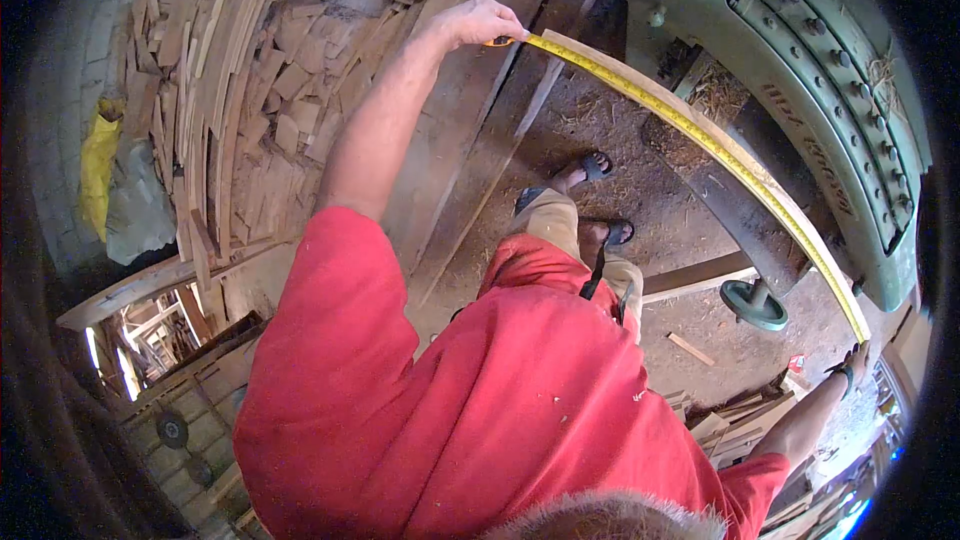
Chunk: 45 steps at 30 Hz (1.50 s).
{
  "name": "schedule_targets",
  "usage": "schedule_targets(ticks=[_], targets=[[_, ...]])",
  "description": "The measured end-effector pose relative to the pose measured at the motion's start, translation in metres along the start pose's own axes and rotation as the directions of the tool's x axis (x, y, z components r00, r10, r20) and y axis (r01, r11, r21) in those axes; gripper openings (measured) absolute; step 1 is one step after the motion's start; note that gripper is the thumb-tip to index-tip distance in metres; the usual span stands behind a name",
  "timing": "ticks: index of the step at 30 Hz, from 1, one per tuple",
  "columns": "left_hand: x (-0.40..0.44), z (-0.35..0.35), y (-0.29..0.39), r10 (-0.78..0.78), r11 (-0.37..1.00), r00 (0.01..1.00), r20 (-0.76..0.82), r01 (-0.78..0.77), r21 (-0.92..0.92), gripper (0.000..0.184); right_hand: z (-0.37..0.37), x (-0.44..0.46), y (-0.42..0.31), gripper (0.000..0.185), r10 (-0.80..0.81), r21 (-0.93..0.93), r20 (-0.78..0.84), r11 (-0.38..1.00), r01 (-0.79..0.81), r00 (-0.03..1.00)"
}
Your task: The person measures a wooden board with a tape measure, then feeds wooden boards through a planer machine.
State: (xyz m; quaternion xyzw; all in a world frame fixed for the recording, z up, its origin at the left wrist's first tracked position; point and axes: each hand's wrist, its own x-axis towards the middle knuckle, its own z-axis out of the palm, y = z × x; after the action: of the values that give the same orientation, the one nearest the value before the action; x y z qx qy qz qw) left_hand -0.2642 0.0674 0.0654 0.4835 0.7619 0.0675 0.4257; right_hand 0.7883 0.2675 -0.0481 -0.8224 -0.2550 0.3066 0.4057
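My left hand (pixel 484 22) is closed around a tape measure, and a bit of its orange and black case shows below the fingers. From there the yellow blade (pixel 690 125) runs in a long arc across to the right. Alongside the blade lies a narrow light wooden board (pixel 735 145), its edge close against the tape. At the blade's far end my right hand (pixel 856 358), with a dark band at the wrist, has its fingers closed on the tape tip. Whether those fingers also touch the board is too small to tell.
A large green machine (pixel 810 90) with a row of bolts stands beyond the board, with a green handwheel (pixel 754 304) below. Wood offcuts (pixel 300 80) are piled at left, near a yellow bag (pixel 98 170). More scrap wood (pixel 745 425) lies by my right arm. Shavings cover the floor.
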Motion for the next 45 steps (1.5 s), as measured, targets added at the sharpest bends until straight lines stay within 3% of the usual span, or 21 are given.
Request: schedule_targets(ticks=[6,7,11,14,17,19,20,21,23,30,32,34,36,38,39,40,41,42,43,44,45], targets=[[0.004,-0.002,0.001,-0.013,0.999,1.0,0.003,0.012,0.039,0.033,0.011,-0.039,-0.015,0.048,-0.02,-0.001,-0.016,1.0,0.02,1.0],[0.005,-0.001,0.0,-0.012,0.999,1.0,0.005,0.012,0.038,0.033,0.002,-0.023,-0.011,0.049,0.015,0.064,0.097,0.998,-0.021,0.995],[0.01,-0.002,-0.004,-0.027,0.998,1.0,0.011,0.027,0.051,0.033,0.012,-0.04,-0.013,0.056,-0.01,-0.005,-0.004,1.0,0.01,1.0],[0.01,-0.003,0.002,-0.075,0.996,0.996,0.037,0.074,0.052,0.032,0.01,-0.033,-0.006,0.055,-0.037,-0.002,0.054,0.999,0.037,0.998],[0.008,-0.003,0.002,-0.113,0.993,0.992,0.061,0.111,0.036,0.033,0.02,-0.048,-0.015,0.054,0.017,0.033,-0.001,0.999,-0.017,1.0],[0.007,-0.002,0.004,-0.109,0.994,0.992,0.06,0.108,0.016,0.034,0.004,-0.002,0.008,0.053,0.029,0.093,0.043,0.995,-0.033,0.999],[0.005,-0.002,0.004,-0.095,0.995,0.994,0.048,0.095,0.012,0.036,-0.002,0.012,0.017,0.052,0.037,0.15,0.093,0.987,-0.051,0.995],[0.006,0.0,0.004,-0.081,0.997,0.996,0.036,0.081,0.007,0.039,0.014,-0.033,-0.004,0.05,0.023,0.072,-0.004,0.997,-0.023,1.0],[0.007,0.004,0.003,-0.071,0.997,0.997,0.018,0.071,0.029,0.043,0.019,-0.042,-0.006,0.05,0.009,0.076,-0.014,0.997,-0.008,1.0],[0.01,0.021,0.021,-0.068,0.992,0.998,0.002,0.067,0.11,0.055,0.017,-0.021,0.005,0.049,0.007,0.134,-0.025,0.991,-0.003,1.0],[0.008,0.025,0.018,-0.046,0.995,0.999,-0.028,0.049,0.089,0.056,0.017,-0.021,0.004,0.049,0.017,0.0,-0.066,1.0,-0.017,0.998],[0.011,0.026,0.02,-0.017,0.997,0.998,-0.053,0.021,0.07,0.058,0.018,-0.02,0.004,0.051,0.04,0.003,-0.078,0.999,-0.04,0.996],[0.008,0.025,0.023,0.01,0.985,0.996,-0.088,0.005,0.172,0.056,0.025,-0.043,-0.008,0.053,0.046,-0.039,-0.108,0.998,-0.051,0.993],[0.0,0.021,0.021,0.017,0.994,0.998,-0.06,-0.01,0.112,0.056,0.026,-0.016,0.011,0.053,-0.027,-0.156,-0.059,0.988,0.018,0.998],[0.001,0.022,0.027,0.045,0.998,0.999,-0.024,-0.044,0.049,0.056,0.016,0.007,0.027,0.053,-0.167,-0.413,0.043,0.895,0.17,0.985],[-0.001,0.019,0.035,0.105,0.979,0.994,-0.002,-0.103,0.177,0.057,0.008,0.019,0.037,0.053,-0.353,-0.827,0.24,0.413,0.381,0.904],[-0.003,0.019,0.042,0.123,0.977,0.992,-0.013,-0.119,0.178,0.059,0.004,0.021,0.044,0.053,-0.386,-0.911,0.342,0.089,0.403,0.857],[0.007,0.023,0.031,0.17,0.972,0.984,-0.045,-0.16,0.172,0.058,0.004,0.018,0.05,0.053,-0.38,-0.924,0.369,-0.055,0.378,0.848],[0.001,0.02,0.044,0.076,0.988,0.997,-0.01,-0.073,0.137,0.057,0.007,0.013,0.053,0.053,-0.37,-0.932,0.36,-0.105,0.347,0.856],[0.008,0.019,0.036,0.156,0.981,0.988,0.012,-0.156,0.114,0.054,0.015,0.013,0.059,0.053,-0.376,-0.936,0.347,-0.085,0.341,0.859],[0.004,0.021,0.039,0.094,0.994,0.995,0.013,-0.095,0.05,0.052,0.03,-0.027,0.037,0.056,-0.314,-0.962,0.257,0.01,0.274,0.914]])
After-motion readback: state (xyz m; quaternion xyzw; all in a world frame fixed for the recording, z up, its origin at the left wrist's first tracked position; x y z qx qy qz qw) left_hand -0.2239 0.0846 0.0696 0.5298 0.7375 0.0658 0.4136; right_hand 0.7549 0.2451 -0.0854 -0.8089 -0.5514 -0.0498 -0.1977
